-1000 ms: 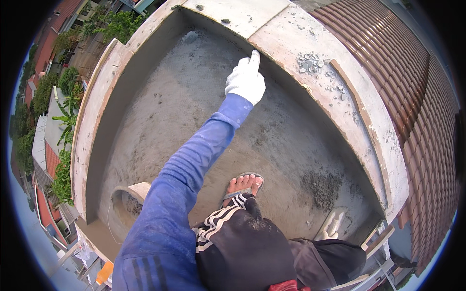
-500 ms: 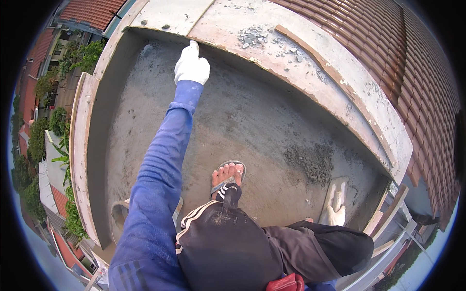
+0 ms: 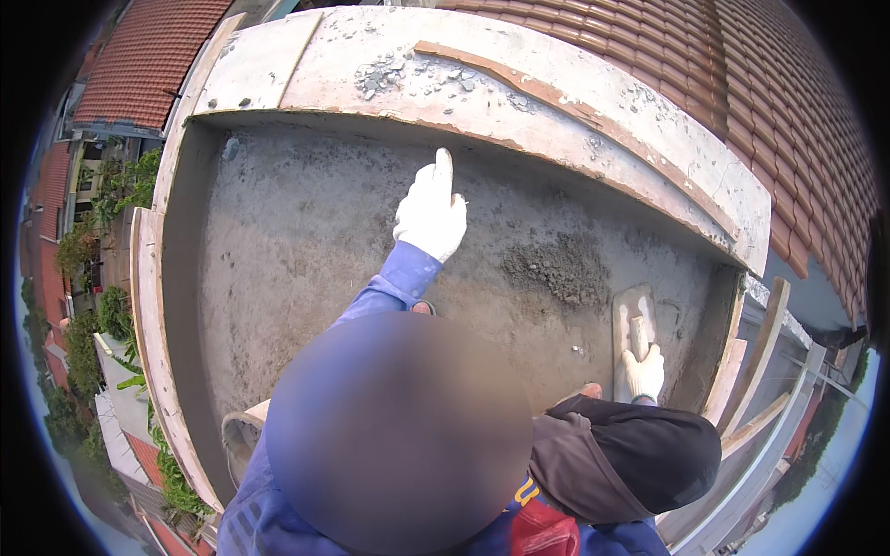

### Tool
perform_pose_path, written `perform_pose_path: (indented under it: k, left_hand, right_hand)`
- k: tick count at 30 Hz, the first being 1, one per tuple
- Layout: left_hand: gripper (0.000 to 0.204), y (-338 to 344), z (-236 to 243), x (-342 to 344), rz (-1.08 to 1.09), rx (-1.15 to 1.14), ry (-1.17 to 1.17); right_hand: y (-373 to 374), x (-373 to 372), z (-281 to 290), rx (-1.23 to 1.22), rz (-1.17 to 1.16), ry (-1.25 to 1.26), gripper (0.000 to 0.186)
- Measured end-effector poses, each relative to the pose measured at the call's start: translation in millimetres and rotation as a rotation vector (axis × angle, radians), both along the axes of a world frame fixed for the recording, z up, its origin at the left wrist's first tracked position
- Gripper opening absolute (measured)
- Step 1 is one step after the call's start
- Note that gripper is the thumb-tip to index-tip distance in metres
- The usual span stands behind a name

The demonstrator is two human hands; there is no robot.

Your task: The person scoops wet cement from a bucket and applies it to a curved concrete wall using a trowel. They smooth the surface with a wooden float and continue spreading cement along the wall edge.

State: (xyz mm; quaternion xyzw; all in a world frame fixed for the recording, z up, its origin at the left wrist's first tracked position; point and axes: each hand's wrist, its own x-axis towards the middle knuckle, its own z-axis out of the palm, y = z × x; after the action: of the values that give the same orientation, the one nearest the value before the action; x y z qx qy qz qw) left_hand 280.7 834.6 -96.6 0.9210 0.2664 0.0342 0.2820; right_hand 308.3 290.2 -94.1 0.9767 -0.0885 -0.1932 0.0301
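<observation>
My left hand (image 3: 433, 211), in a white knit glove, hangs over the grey cement surface (image 3: 306, 250) near the far wall. Its index finger points ahead, the other fingers are curled, and nothing shows in it. At the right, my gloved right hand (image 3: 645, 372) is wrapped round the handle of a plastering trowel (image 3: 638, 306). The trowel's flat plate lies along the cement near the right wall. Just left of and beyond it is a rough, crumbly heap of mortar (image 3: 561, 269). A blurred round patch covers the lower middle, hiding part of my left arm and legs.
Low walls with a pale board ledge (image 3: 352, 32) enclose the surface. Broken mortar bits (image 3: 380, 76) and a long brown wooden strip (image 3: 593, 120) lie on the ledge. A round container (image 3: 239, 431) stands lower left. Boards (image 3: 760, 347) rise at right; a tiled roof (image 3: 630, 42) lies beyond.
My left hand has drawn back from the far wall's edge and sits farther right in the view. The right hand still grips the trowel near the same spot. The view has shifted.
</observation>
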Motion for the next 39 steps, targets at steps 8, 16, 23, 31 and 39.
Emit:
perform_pose_path:
  k: [8, 16, 23, 31, 39]
  left_hand:
    - [0.074, -37.0, 25.2, 37.3, -0.174, 0.132, 0.137]
    - [0.069, -40.7, 7.2, 50.9, -0.145, 0.252, 0.073]
    - [0.062, -43.9, 7.5, 66.1, -0.129, 0.239, 0.077]
    - [0.071, -59.0, 9.7, 55.6, -0.231, 0.192, 0.077]
    - [0.073, -89.1, 22.5, 67.3, -0.26, 0.184, 0.119]
  right_hand:
    - [-3.7, -4.2, -4.5, 0.028, -0.007, -0.025, 0.08]
    - [-3.5, -8.5, -1.5, 0.038, -0.011, -0.031, 0.081]
    - [-6.7, -9.0, 4.1, 0.053, -0.05, -0.031, 0.08]
    - [-4.6, -11.3, 6.7, 0.089, -0.024, -0.1, 0.076]
    - [-10.6, -16.2, -2.0, 0.103, -0.002, -0.131, 0.075]
